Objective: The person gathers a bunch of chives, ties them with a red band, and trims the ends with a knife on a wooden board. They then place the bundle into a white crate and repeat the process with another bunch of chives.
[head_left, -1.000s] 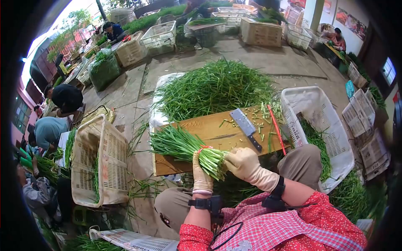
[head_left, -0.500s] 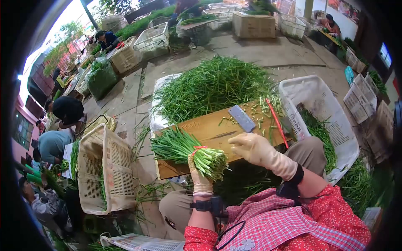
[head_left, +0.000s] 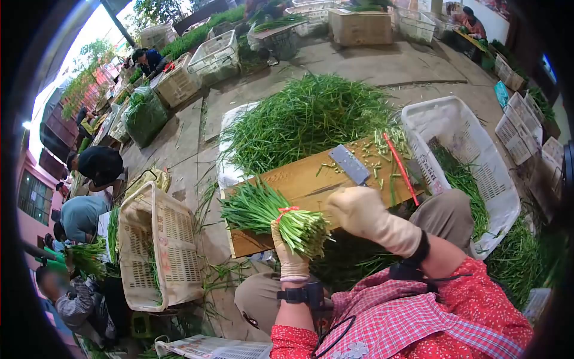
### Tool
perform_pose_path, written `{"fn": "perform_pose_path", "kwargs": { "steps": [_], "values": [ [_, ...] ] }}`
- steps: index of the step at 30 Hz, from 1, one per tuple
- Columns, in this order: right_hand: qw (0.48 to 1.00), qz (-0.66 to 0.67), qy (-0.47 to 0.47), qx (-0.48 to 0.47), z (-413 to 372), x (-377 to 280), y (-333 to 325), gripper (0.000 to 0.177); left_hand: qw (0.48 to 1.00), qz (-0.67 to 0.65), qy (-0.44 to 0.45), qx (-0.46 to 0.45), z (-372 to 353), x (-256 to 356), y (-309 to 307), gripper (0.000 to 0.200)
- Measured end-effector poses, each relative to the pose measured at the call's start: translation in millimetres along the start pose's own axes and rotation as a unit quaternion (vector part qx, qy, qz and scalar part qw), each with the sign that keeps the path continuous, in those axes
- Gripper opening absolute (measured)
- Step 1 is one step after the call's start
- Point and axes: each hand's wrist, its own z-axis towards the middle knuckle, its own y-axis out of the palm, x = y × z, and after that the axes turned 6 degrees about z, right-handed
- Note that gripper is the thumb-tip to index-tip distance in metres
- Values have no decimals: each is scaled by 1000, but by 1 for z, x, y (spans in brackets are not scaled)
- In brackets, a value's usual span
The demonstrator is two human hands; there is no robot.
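Left hand (head_left: 291,258), gloved: fingers wrapped round a bunch of chives (head_left: 272,215) from below, closed on it near the red tie (head_left: 288,210). Bunch sits over the near edge of the wooden board (head_left: 299,178), leafy tips to the left, pale cut ends to the right, those ends out past the edge. Can't tell whether the leaves rest on the wood or hang just above.

Right hand (head_left: 362,216), also gloved: fingers curled in, just beside the cut ends. Can't tell how tight, or whether anything is inside; the palm side is hidden.

Cleaver (head_left: 350,164) flat on the board right behind that hand, blade visible, handle blocked from view. Chopped stem bits (head_left: 373,160) scattered around it. Red rod (head_left: 402,170) lies aslant over the right end of the board, near end by the worker's right knee (head_left: 448,218).

Big heap of loose chives (head_left: 311,122) past the board, on a white sheet (head_left: 230,173). Pale plastic crate (head_left: 179,254) to the left, tilted, some greens inside. White crate (head_left: 448,119) to the right, loose greens along its bottom.

Further left: a person in a black top (head_left: 101,166) and one in grey-blue (head_left: 84,215), both bent over.
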Motion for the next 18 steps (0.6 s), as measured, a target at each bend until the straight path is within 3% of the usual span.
{"fn": "perform_pose_path", "kwargs": {
  "steps": [3,5,7,9,10,11,13,18],
  "values": [
    [994,-8,-10,111,-6,6,-64,12,999,27,21,-10,-5,5,5,66],
    [978,8,65,200,-13,20,-106,15,998,46,48,6,0,4,-8,66],
    [950,-5,236,203,-26,43,-142,17,996,66,58,16,-5,6,0,67],
    [950,-66,301,45,-42,69,-146,20,993,85,68,37,-7,6,8,67],
    [960,-77,259,-72,-49,72,-134,25,994,84,62,36,-8,6,12,68],
    [987,-9,148,-67,-57,77,-112,31,994,84,53,35,-9,5,16,68],
    [996,48,40,-59,-45,54,-83,33,995,88,43,36,-8,1,18,68],
    [984,174,-33,-32,-3,13,-12,27,999,31,20,27,5,-5,-14,67]
  ]
}}
